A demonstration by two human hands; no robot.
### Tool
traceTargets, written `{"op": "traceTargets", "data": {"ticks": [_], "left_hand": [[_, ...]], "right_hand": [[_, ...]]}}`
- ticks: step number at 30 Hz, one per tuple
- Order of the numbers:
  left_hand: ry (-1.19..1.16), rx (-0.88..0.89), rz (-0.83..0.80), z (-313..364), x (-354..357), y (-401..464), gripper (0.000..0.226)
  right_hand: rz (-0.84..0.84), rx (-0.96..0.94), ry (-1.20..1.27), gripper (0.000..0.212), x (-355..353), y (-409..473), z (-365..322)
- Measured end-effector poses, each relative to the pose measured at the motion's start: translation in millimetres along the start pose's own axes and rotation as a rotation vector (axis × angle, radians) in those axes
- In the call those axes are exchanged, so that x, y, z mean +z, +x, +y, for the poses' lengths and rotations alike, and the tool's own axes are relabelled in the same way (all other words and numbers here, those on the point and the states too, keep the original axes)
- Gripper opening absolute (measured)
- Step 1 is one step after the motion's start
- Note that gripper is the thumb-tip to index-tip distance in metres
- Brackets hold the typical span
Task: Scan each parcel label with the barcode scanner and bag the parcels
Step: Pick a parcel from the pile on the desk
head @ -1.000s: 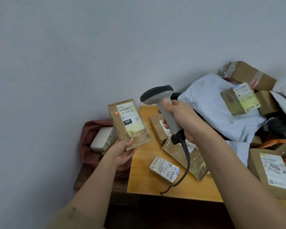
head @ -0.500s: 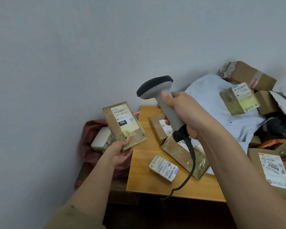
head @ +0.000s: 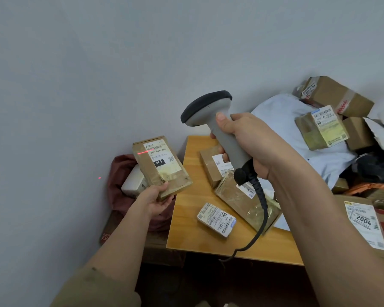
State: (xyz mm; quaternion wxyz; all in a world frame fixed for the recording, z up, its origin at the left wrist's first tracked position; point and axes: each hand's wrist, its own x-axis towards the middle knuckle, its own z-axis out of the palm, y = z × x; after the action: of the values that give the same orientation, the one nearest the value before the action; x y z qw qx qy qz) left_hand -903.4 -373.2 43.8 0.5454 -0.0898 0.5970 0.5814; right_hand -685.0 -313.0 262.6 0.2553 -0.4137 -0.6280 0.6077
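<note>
My left hand (head: 156,199) grips the parcel (head: 161,166) label-up so the scanner (head: 217,131), clenched in my right hand (head: 251,142), reads it.

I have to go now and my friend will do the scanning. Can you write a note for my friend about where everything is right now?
Left hand: holds the brown parcel by its lower end, label facing up, over the dark red bag.
Right hand: grip round the barcode scanner, its red line lying across the barcode at the top of that label.
Done: a white parcel sits in the bag.
Left: confirm this scan, bag the parcel, then scan the parcels on the wooden table, such as the small white-labelled one, and the pile at the right.
</note>
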Motion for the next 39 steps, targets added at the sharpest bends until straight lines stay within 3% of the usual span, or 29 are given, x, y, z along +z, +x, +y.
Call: {"op": "traceTargets", "data": {"ticks": [11,18,25,29,31,33,36,39], "left_hand": [[-0.100,0.011,0.027,-14.9,-10.4,5.0,0.032],[-0.124,0.036,-0.159,-21.4,-22.4,-7.5,0.037],[-0.076,0.057,-0.452,-8.6,-33.1,-29.1,0.030],[0.062,0.128,-0.527,-1.5,-48.2,-34.2,0.070],[0.101,0.183,-0.466,1.3,-49.1,-31.2,0.083],[0.077,0.260,-0.297,4.5,-45.2,-22.8,0.085],[0.098,0.337,-0.091,10.0,-44.4,-3.9,0.072],[0.135,0.345,-0.079,22.9,-51.7,20.4,0.060]], "right_hand": [[-0.041,0.041,0.047,0.036,-12.3,7.3,4.4],[0.026,0.087,0.132,0.020,7.5,47.2,49.2],[0.002,0.186,0.119,0.064,51.2,73.7,136.5],[0.001,0.190,0.166,0.076,70.2,82.2,154.9],[-0.008,0.187,0.159,0.079,80.0,86.6,159.2],[-0.009,0.185,0.124,0.078,91.1,90.3,163.1],[0.035,0.207,0.119,0.074,104.4,99.1,170.0],[0.085,0.286,0.181,0.070,113.5,116.8,176.2]]}}
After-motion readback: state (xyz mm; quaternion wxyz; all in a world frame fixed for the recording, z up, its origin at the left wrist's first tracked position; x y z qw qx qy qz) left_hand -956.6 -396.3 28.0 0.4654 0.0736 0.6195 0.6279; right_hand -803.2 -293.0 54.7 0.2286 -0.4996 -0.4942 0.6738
